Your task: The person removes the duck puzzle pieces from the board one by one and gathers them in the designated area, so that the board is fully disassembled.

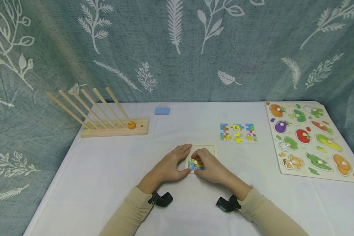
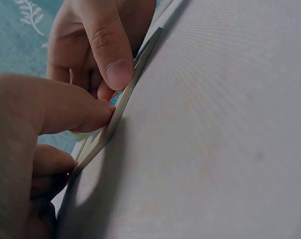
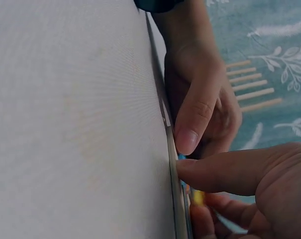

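Observation:
A small wooden puzzle tray lies on the white cloth in front of the person. My left hand grips it at the left side, fingers along that edge and thumb at the near edge. Joined jigsaw pieces, blue, green and yellow, fill the tray's lower left. My right hand is over the tray's right half, with bent fingers pinching a yellow puzzle piece low over it. Its thumb touches the near rim. The fingers hide much of that piece.
Several loose jigsaw pieces lie in two rows beyond the tray, to the right. A vegetable peg board covers the table's right side. At the back left stands a wooden peg rack with an orange bead, near a blue block.

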